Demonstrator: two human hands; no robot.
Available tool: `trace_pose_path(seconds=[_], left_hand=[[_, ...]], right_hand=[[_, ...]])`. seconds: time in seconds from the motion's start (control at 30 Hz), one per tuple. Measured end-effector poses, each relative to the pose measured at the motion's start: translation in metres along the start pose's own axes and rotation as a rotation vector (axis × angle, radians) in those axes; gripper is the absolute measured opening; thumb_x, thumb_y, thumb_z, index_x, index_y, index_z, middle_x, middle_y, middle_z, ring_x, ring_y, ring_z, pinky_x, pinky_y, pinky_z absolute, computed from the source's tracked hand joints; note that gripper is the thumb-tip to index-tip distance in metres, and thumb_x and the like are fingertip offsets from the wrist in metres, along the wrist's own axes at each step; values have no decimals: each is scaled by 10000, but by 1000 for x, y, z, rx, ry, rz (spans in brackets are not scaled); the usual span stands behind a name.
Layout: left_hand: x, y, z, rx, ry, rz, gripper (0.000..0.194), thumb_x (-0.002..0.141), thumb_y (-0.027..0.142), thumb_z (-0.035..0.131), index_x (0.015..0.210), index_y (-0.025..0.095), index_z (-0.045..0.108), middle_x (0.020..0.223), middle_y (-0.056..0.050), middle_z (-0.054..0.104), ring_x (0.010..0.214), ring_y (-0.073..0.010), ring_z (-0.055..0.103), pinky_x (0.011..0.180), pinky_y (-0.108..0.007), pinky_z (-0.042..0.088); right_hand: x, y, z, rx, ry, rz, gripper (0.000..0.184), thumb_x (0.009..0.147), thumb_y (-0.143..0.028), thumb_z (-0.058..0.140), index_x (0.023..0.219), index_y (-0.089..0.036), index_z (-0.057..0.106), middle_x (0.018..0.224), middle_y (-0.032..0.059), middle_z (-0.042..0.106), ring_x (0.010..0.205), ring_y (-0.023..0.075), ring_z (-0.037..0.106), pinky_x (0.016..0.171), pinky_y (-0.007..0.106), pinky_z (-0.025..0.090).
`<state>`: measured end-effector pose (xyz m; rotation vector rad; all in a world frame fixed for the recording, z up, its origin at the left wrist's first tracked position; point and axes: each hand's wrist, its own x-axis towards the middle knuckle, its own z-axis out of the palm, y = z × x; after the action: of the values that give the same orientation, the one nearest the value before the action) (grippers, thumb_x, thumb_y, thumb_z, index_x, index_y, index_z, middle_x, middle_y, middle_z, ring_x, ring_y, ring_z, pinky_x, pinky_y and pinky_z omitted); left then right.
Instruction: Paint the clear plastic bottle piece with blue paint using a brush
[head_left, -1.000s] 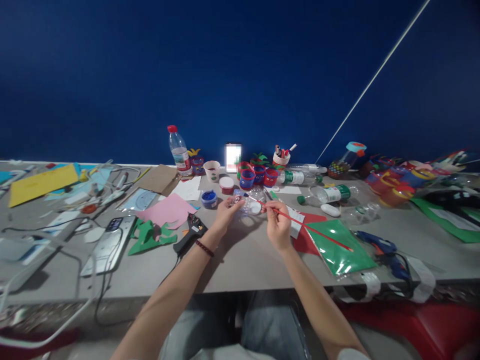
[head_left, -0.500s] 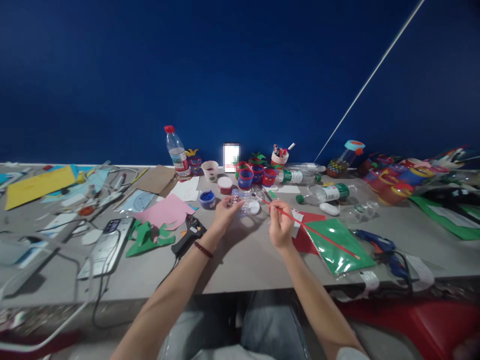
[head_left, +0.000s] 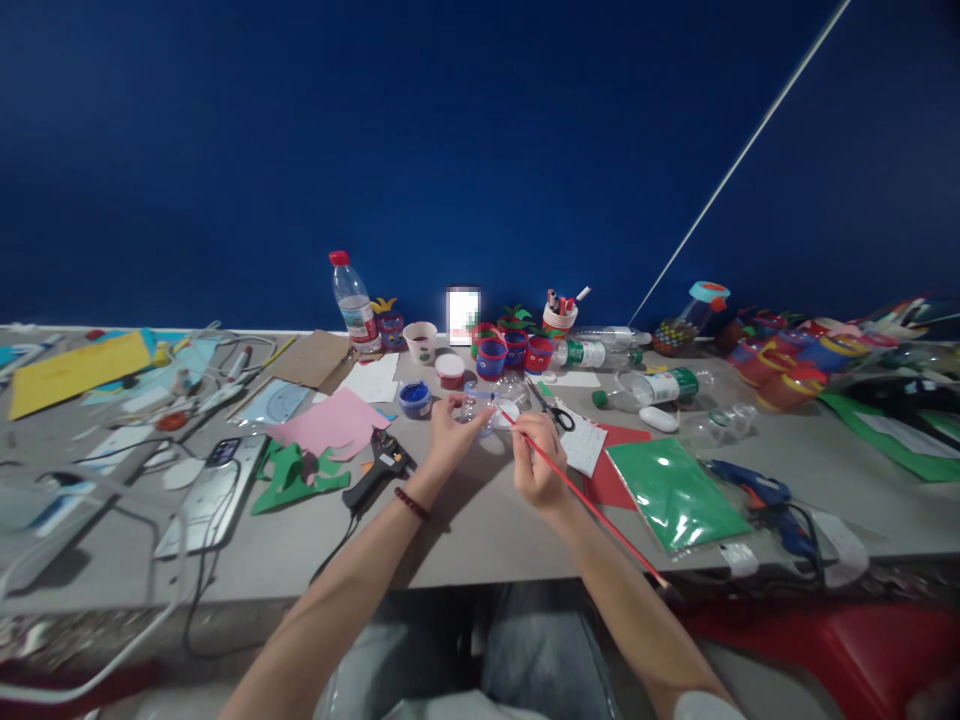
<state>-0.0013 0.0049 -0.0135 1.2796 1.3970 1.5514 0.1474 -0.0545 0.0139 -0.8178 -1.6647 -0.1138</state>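
My left hand (head_left: pixel 448 436) is closed on a clear plastic bottle piece (head_left: pixel 480 405), which looks like a cut-off bottle part and shows some blue along its edge. In my right hand (head_left: pixel 538 468) is a long red paintbrush (head_left: pixel 592 505); its tip reaches the bottle piece, though whether they touch I cannot tell. Just left of my left hand stands an open tub of blue paint (head_left: pixel 415 400). A tub with dark red contents or lid (head_left: pixel 450 372) is behind it. Scissors (head_left: pixel 559 416) and a printed paper (head_left: pixel 586 445) lie beyond my right hand.
Painted red and blue cups (head_left: pixel 491 358) stand at the back centre. Plastic bottles (head_left: pixel 660 386) lie right of them. A black glue gun (head_left: pixel 381 470) sits left of my arm, a blue one (head_left: pixel 772 500) at the right. A green packet (head_left: pixel 676 492) and a phone (head_left: pixel 214 495) lie nearby.
My right hand has moved left, bringing the paintbrush tip to the bottle piece; the brush now slants more steeply. The scissors and printed paper have come into fuller view. My left hand has barely moved.
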Motion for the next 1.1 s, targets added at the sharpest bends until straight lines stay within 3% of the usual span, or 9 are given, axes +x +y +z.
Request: trace_pose_path(seconds=[0.3,0.67,1.1], left_hand=[[3,8,-1,-94,-91,-108,360,596,416,842,798,161,687,839,-70,686,824,-210,614,825,-355,469],[3,14,-3,-280,-157,-198,425,560,438,857,822,149,689,806,-53,690,758,-183,606,788,-344,480],[4,9,-3,-119,-114,-94,358,570,410,848,761,171,662,816,-57,671,797,-202,590,852,-394,471]], right_hand=[[1,0,-3,53,18,83,133,972,-196,431,973,-218,563,883,62,641,844,205,650,750,384,553],[3,7,-5,10,135,131,138,981,-226,428,931,-226,556,851,54,615,828,207,637,747,377,550],[3,2,-4,37,46,48,133,970,-179,439,991,-217,565,901,66,638,856,200,641,759,381,552]])
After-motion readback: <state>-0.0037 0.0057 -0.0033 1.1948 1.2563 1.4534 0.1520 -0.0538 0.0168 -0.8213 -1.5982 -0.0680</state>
